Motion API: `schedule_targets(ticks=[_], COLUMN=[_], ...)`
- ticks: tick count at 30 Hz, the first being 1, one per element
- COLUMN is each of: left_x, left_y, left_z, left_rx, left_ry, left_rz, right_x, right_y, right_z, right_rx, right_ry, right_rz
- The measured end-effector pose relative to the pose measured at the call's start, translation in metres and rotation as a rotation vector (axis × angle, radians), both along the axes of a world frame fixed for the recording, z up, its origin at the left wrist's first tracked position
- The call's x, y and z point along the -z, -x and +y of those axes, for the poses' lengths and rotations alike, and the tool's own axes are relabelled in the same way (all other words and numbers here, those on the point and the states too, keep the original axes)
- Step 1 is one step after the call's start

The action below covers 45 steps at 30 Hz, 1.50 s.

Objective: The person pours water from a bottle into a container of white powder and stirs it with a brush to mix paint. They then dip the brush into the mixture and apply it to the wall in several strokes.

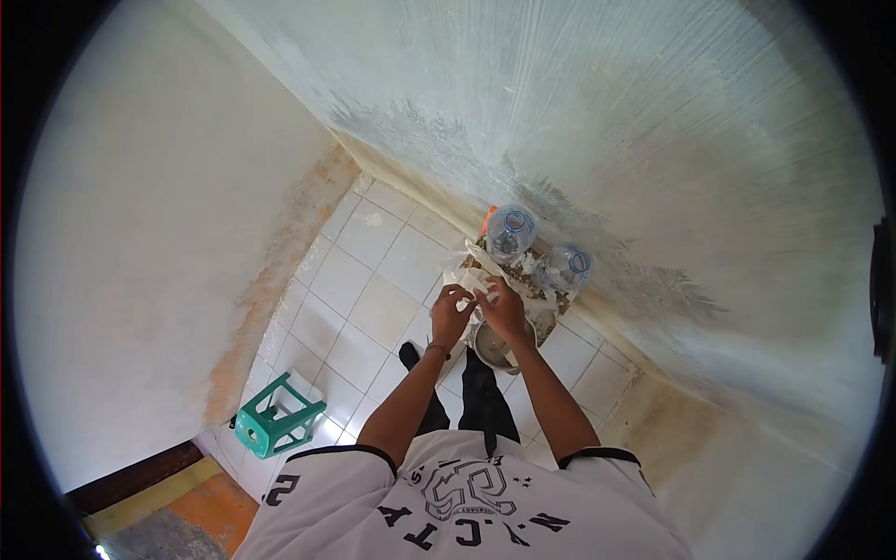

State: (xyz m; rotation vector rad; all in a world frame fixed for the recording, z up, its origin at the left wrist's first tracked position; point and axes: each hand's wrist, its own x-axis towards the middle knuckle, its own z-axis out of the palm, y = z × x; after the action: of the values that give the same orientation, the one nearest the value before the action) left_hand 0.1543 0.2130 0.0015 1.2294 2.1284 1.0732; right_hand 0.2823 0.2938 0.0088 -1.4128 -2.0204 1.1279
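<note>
Item: thin plastic bag, held at chest height above a metal bowl; judged light, limp and slippery, best pinched at its edge. Left hand and right hand both pinch it, fingers closed. Beyond, by the wall: two clear bottles, stood on rubble.

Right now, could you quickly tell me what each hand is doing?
Left hand: closed, pinching the white plastic bag.
Right hand: closed, gripping the same bag.
</note>
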Motion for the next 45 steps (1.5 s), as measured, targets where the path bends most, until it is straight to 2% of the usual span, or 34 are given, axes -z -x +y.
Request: schedule_targets(ticks=[2,5,9,12,13,16,17,20,22,23,27,31,35,37,41,44,45], left_x=[-0.002,-0.013,-0.030,-0.043,-0.026,0.024,0.030,0.021,0.018,0.017,0.037,0.020,0.021,0.018,0.005,-0.048,-0.068], left_y=[0.004,0.013,0.030,0.034,0.041,0.049,0.055,0.053,0.055,0.058,0.073,0.069,0.087,0.096,0.110,0.118,0.120], left_z=[-0.001,0.000,0.008,0.011,0.004,-0.026,-0.034,-0.040,-0.038,-0.035,-0.034,-0.041,-0.049,-0.064,-0.097,-0.108,-0.112], left_rx=[0.024,0.105,0.228,0.126,0.133,-0.008,0.103,0.157,0.178,0.200,0.338,0.163,0.221,0.195,-0.074,-0.176,-0.136], left_ry=[-0.025,-0.038,-0.050,-0.077,-0.036,-0.106,-0.061,0.083,0.028,0.001,-0.041,0.020,-0.086,-0.087,-0.334,-0.380,-0.359], left_rz=[0.045,0.199,0.228,0.010,-0.166,-0.364,-0.240,-0.159,-0.142,-0.087,0.173,-0.146,0.287,0.477,0.014,-0.290,-0.336], right_x=[-0.004,-0.017,0.000,0.003,-0.003,-0.013,-0.011,-0.024,-0.034,-0.024,-0.045,-0.056,-0.052,-0.078,-0.122,-0.172,-0.180], right_y=[0.002,-0.003,-0.006,0.003,0.006,0.021,0.027,0.044,0.053,0.063,0.077,0.086,0.101,0.110,0.129,0.127,0.127], right_z=[0.000,0.001,0.006,0.003,0.002,-0.004,-0.008,-0.017,-0.028,-0.031,-0.033,-0.035,-0.045,-0.054,-0.082,-0.103,-0.112], right_rx=[-0.109,-0.308,-0.367,-0.317,-0.309,-0.284,-0.280,-0.290,-0.302,-0.288,-0.363,-0.287,-0.355,-0.402,-0.448,-0.423,-0.383], right_ry=[-0.315,-0.292,-0.226,-0.201,-0.170,-0.102,-0.095,-0.044,0.007,-0.013,0.035,0.093,0.030,-0.016,-0.040,-0.079,-0.076], right_rz=[0.077,0.005,0.109,0.206,0.193,0.212,0.256,0.290,0.278,0.436,0.379,0.492,0.532,0.532,0.556,0.622,0.691])
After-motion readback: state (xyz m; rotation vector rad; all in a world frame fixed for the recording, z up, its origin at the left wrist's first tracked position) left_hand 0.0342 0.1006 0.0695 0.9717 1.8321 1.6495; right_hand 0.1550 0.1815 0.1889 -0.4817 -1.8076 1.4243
